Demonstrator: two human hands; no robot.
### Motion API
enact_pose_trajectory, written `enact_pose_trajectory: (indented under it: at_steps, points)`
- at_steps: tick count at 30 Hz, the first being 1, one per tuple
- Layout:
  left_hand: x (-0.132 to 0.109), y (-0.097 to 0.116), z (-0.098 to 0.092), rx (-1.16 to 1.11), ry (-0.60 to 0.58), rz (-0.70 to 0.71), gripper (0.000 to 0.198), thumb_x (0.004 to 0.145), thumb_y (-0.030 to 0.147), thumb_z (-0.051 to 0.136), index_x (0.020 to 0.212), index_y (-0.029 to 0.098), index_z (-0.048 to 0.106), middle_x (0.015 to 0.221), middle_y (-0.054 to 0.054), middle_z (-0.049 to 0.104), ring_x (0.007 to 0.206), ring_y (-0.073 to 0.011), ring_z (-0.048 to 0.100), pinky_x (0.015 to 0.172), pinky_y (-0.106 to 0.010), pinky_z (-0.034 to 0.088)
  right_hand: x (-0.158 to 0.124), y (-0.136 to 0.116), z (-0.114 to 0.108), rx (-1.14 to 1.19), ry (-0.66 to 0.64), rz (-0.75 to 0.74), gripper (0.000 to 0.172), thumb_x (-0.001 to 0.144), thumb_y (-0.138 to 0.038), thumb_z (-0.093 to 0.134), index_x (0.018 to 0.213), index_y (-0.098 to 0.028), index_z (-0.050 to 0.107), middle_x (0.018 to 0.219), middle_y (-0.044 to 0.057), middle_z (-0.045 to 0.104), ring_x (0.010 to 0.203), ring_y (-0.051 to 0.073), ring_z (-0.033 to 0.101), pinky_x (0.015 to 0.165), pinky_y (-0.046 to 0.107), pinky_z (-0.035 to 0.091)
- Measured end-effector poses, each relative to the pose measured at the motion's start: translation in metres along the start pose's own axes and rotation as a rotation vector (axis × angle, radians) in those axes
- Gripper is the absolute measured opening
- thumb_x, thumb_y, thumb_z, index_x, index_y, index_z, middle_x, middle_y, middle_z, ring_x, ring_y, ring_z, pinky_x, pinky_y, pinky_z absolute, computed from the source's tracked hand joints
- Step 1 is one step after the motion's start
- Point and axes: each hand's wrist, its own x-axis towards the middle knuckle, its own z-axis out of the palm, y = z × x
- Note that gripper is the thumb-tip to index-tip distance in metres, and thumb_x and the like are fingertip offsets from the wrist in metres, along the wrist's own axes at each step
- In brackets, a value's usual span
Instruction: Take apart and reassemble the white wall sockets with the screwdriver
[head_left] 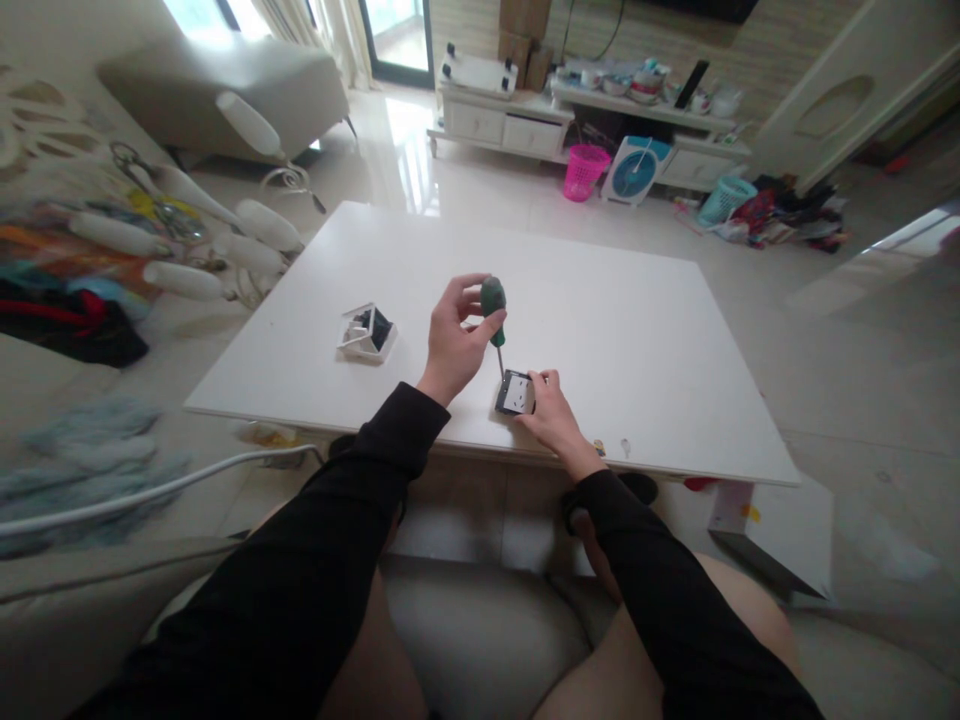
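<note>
My left hand (pixel 452 342) is closed round the green handle of a screwdriver (pixel 493 305) held upright, its thin shaft pointing down onto a small square wall socket (pixel 514 393) lying near the front edge of the white table (pixel 645 330). My right hand (pixel 551 415) rests on the socket's right side, its fingers pressed on it and holding it flat. A second socket part (pixel 368 332), white with a dark inside, lies on the table to the left of my left hand, untouched.
A grey sofa stands at the back left. White clothes-rack pegs and coloured cloth lie at the left. A white TV cabinet, a pink basket (pixel 585 171) and a blue fan (pixel 634 170) stand at the back. A white cable (pixel 150 492) runs across the lower left.
</note>
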Motion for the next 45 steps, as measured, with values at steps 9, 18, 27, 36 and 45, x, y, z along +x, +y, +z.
enact_pose_trajectory:
  at_steps: [9, 18, 27, 36, 45]
  points:
    - [-0.005, -0.003, 0.008, 0.012, -0.070, -0.046, 0.041, 0.080, 0.012, 0.072, 0.117, 0.023, 0.061, 0.098, -0.003, 0.072, 0.086, -0.0144, 0.069, 0.076, -0.027, 0.059, 0.001, 0.003, 0.001, 0.012, -0.157, 0.014, 0.068, 0.065, -0.026, 0.092, 0.124, -0.020, 0.058, 0.121, 0.005, 0.044, 0.108, 0.021, 0.059, 0.110, 0.038, 0.049]
    - [-0.006, -0.001, 0.008, 0.038, -0.089, -0.069, 0.040, 0.079, 0.011, 0.073, 0.116, 0.022, 0.062, 0.098, -0.003, 0.073, 0.085, -0.0143, 0.070, 0.077, -0.028, 0.059, 0.002, 0.002, 0.000, 0.008, -0.170, 0.028, 0.074, 0.066, -0.025, 0.092, 0.130, -0.018, 0.057, 0.125, 0.007, 0.044, 0.111, 0.022, 0.059, 0.110, 0.038, 0.049]
    - [-0.009, 0.000, 0.010, 0.044, -0.117, -0.085, 0.040, 0.079, 0.011, 0.072, 0.116, 0.022, 0.061, 0.097, -0.003, 0.073, 0.082, -0.0134, 0.069, 0.077, -0.028, 0.059, 0.002, 0.000, -0.001, 0.011, -0.168, 0.028, 0.068, 0.065, -0.025, 0.092, 0.124, -0.019, 0.060, 0.123, 0.007, 0.046, 0.110, 0.023, 0.060, 0.111, 0.039, 0.049]
    - [-0.009, -0.002, 0.011, 0.041, -0.117, -0.083, 0.040, 0.079, 0.012, 0.072, 0.116, 0.022, 0.061, 0.099, -0.003, 0.073, 0.083, -0.0135, 0.069, 0.075, -0.027, 0.058, 0.002, -0.001, 0.000, 0.025, -0.165, 0.036, 0.064, 0.064, -0.023, 0.092, 0.119, -0.019, 0.060, 0.122, 0.006, 0.045, 0.111, 0.023, 0.059, 0.112, 0.039, 0.048]
    - [-0.010, 0.001, 0.012, 0.047, -0.151, -0.094, 0.040, 0.080, 0.012, 0.072, 0.117, 0.022, 0.062, 0.100, -0.003, 0.073, 0.084, -0.0138, 0.069, 0.078, -0.028, 0.059, 0.002, 0.000, -0.001, 0.014, -0.175, 0.031, 0.065, 0.066, -0.026, 0.091, 0.122, -0.019, 0.059, 0.122, 0.006, 0.044, 0.111, 0.023, 0.059, 0.112, 0.040, 0.049]
